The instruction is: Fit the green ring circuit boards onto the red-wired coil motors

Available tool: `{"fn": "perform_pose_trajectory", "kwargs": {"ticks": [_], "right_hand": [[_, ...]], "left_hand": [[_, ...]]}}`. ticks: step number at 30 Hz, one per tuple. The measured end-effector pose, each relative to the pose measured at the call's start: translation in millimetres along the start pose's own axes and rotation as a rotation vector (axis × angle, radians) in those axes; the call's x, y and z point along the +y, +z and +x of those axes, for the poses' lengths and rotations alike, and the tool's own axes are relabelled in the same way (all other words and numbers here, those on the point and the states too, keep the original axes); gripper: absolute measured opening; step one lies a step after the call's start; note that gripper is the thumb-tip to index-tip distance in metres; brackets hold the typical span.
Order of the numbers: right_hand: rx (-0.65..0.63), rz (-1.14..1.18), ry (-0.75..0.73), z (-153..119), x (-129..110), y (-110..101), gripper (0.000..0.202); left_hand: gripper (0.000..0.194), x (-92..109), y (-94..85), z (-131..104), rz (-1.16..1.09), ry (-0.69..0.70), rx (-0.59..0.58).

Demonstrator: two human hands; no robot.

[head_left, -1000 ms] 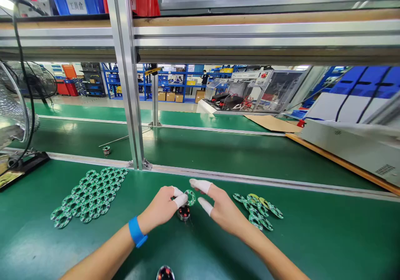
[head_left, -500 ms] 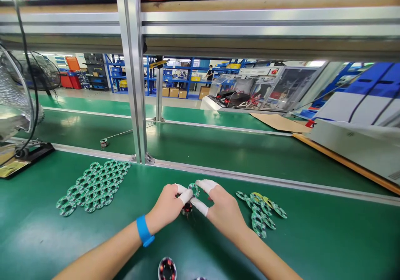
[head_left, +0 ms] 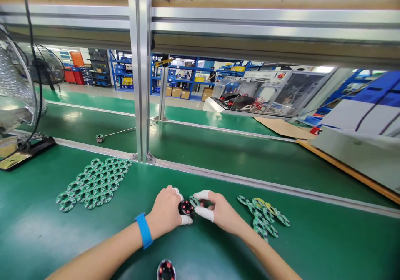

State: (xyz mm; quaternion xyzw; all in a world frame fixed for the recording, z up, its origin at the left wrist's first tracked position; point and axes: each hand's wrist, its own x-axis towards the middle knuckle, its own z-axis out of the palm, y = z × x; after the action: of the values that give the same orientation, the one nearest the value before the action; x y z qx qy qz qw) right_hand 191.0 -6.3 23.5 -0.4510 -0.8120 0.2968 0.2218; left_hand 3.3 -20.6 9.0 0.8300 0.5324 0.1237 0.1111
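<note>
My left hand (head_left: 165, 210), with white finger cots and a blue wristband (head_left: 144, 231), is closed around a black motor stator (head_left: 186, 207) with copper-red windings. Its open face is turned up and toward my right hand. Between white-covered thumb and finger, my right hand (head_left: 222, 211) pinches a green ring-shaped circuit board (head_left: 194, 201) right beside the stator, tilted on edge. Whether the two touch is hard to tell. Another stator (head_left: 166, 270) sits at the near edge of view.
Green ring boards (head_left: 90, 188) lie in rows at left; a looser group (head_left: 261, 216), some yellow, lies at right. A metal post (head_left: 141, 71) rises from the rail behind my hands. Beyond it are a small wound part (head_left: 100, 138) and a grey panel (head_left: 359, 155). A fan (head_left: 46, 65) stands left.
My left hand has shifted from the ring board to a grip around the stator, now turned face up. My right hand holds the ring board lower, close to the stator. The view has shifted slightly.
</note>
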Motion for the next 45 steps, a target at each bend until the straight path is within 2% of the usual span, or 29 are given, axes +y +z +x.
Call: {"fn": "perform_pose_trajectory", "kwargs": {"ticks": [5, 12, 18, 23, 29, 35, 38, 45], "right_hand": [[-0.048, -0.151, -0.076, -3, -12, 8, 0.025], [-0.076, -0.351, -0.073, -6, -15, 8, 0.027], [-0.065, -0.461, -0.091, -7, -12, 13, 0.031], [-0.029, -0.555, -0.108, -9, -10, 17, 0.029], [-0.014, -0.548, -0.128, -9, -6, 18, 0.026], [-0.063, -0.561, -0.087, -10, -6, 17, 0.025], [-0.046, -0.553, -0.081, -13, -3, 19, 0.024], [0.047, -0.288, -0.114, -9, -5, 22, 0.031]], "left_hand": [[0.039, -3, 4.5, 0, -0.018, 0.003, 0.011], [0.042, -5, 7.8, 0, -0.020, 0.031, 0.011], [0.046, -5, 6.8, 1, -0.032, 0.029, 0.007], [0.041, -5, 6.4, 1, -0.041, 0.025, -0.002], [0.036, -4, 7.6, 2, -0.023, -0.003, -0.017], [0.037, -4, 7.2, 2, -0.046, 0.013, -0.025], [0.034, -4, 7.4, 2, -0.046, 0.007, -0.032], [0.034, -7, 9.9, 4, -0.033, 0.024, -0.031]]}}
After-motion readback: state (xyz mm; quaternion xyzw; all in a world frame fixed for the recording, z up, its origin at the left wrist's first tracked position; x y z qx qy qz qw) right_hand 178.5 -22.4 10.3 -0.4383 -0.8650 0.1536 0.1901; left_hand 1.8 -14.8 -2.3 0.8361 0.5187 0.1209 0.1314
